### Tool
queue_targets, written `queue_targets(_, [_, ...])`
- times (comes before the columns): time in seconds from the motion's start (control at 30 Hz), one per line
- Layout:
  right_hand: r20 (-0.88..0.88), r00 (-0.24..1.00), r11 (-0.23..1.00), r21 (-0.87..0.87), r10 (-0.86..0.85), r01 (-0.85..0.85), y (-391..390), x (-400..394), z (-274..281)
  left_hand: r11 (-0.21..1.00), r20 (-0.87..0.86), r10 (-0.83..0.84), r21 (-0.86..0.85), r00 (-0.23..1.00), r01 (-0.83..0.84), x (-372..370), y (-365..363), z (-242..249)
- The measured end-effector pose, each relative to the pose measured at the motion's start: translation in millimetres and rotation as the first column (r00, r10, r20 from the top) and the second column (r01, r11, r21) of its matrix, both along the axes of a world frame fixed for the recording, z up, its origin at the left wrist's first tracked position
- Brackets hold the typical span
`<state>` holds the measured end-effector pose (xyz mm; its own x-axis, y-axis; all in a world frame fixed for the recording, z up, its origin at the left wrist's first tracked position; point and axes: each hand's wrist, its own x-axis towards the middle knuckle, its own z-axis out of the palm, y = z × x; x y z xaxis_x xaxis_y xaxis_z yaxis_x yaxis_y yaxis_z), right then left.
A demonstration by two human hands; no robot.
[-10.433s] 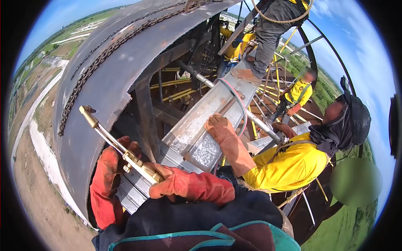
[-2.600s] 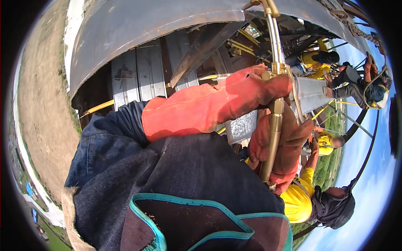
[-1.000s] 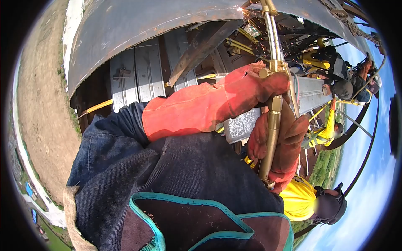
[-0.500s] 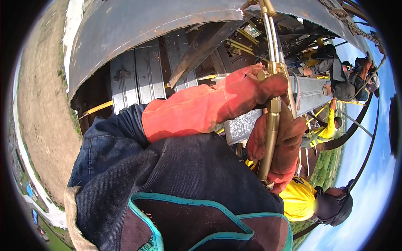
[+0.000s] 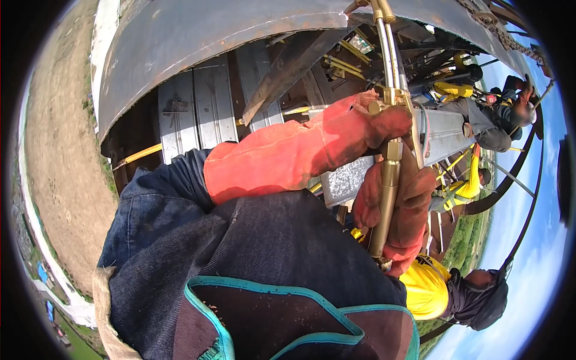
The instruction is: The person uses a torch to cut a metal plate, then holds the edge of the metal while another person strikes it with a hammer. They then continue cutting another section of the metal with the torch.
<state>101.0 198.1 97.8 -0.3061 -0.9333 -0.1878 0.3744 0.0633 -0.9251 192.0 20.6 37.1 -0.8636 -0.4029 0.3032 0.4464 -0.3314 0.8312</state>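
I hold a brass cutting torch (image 5: 389, 198) with both hands. My left hand (image 5: 384, 123), in a worn red leather glove, is closed around the torch body near its fittings, at the base of the metal tubes. Lower down, my right hand (image 5: 411, 207), gloved the same way, wraps the brass handle. A long lever (image 5: 418, 141) runs beside the body. The tubes reach up to the torch head (image 5: 358, 5), partly cut off by the top of the view, near the edge of a curved dark steel plate (image 5: 240, 24).
The view lies sideways, sky at right and ground far below at left. Grey metal planks (image 5: 177, 117) and a steel beam (image 5: 288, 72) lie under the plate. Several co-workers in yellow are close by, one (image 5: 426, 288) beside my right hand. A chain (image 5: 504, 39) hangs at upper right.
My hands and the torch have barely moved. The nearest co-worker's head has turned and shifted slightly. Co-workers at upper right have changed posture.
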Motion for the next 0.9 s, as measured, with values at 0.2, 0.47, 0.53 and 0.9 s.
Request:
queue_targets(0.2, [0.030, 0.999, 0.998, 0.045, -0.039, 0.037, 0, 4, 5, 1.000, -0.024, -0.008, 0.019, 1.000, 0.008, -3, 0, 5])
queue_targets(0.47, [0.032, 0.998, 0.997, 0.062, -0.051, 0.049, -1, 6, 6, 0.989, -0.158, -0.081, 0.111, 0.984, 0.099, -32, -6, 19])
queue_targets(0.53, [0.019, 0.999, 0.998, 0.049, -0.038, 0.037, -1, 5, 4, 0.988, -0.169, -0.077, 0.117, 0.983, 0.097, -36, -5, 19])
queue_targets(0.9, [-0.077, 0.996, 0.999, 0.022, -0.040, 0.042, -1, 6, 4, 0.996, -0.067, -0.037, 0.082, 0.997, 0.042, -18, 1, 3])
